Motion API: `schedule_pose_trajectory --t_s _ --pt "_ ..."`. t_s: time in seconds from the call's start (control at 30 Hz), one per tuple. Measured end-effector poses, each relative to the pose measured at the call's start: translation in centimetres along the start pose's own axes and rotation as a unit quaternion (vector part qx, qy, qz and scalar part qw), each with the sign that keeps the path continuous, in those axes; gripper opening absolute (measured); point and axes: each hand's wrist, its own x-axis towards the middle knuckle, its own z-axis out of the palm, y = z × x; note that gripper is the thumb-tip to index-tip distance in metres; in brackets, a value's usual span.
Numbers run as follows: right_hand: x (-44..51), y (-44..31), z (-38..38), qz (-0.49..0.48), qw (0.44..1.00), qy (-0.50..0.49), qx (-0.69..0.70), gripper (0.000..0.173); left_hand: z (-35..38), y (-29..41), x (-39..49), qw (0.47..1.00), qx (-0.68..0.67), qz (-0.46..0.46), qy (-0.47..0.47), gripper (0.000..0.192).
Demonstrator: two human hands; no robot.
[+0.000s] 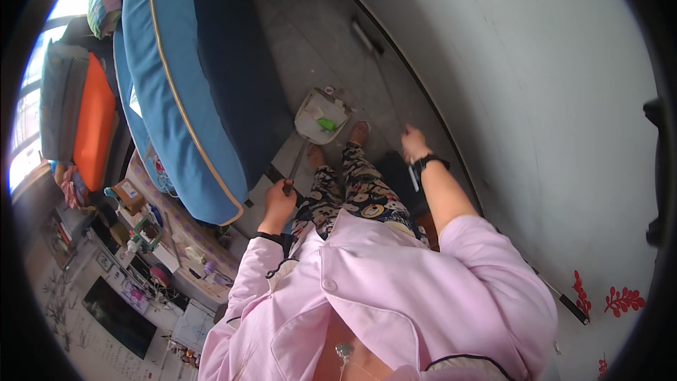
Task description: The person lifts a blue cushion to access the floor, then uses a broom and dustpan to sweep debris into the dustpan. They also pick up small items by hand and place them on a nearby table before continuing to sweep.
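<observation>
My left hand [279,202] is closed around the handle of a long-handled dustpan [300,128], whose pale pan lies on the floor just in front of my feet. Inside the pan are a bright green item [326,124] and pieces of pale litter. On the other side, my right hand [415,144] grips the thin pole of a broom [364,37]. The broom's head rests on the grey floor farther off, close to the wall, and looks slightly blurred. A small round scrap [329,90] lies at the pan's far edge.
A bed or sofa with a blue cover [180,100] stands at the left. The pale wall [518,90] curves along the right. A cluttered table [180,243] is at the lower left, with an orange cushion-like item [95,127] beyond. A dark object [394,172] sits beside my legs.
</observation>
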Motion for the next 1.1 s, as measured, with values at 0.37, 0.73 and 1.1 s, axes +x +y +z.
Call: schedule_pose_trajectory --t_s 0.37,0.73,1.1 --pt "0.3 -5.0 -1.3 -0.370 0.902 0.088 -0.203 0.042 0.2 -0.8 -0.4 0.999 0.030 -0.006 -0.009 0.025" --pt "9.5 -19.2 7.2 -0.236 0.892 0.004 -0.386 0.037 0.3 0.2 -2.4 0.999 0.031 0.016 0.008 0.025" --pt "-11.0 6.4 7.3 -0.081 0.892 -0.001 -0.444 0.052 -2.8 -2.5 0.5 0.994 0.029 0.022 -0.106 0.031"
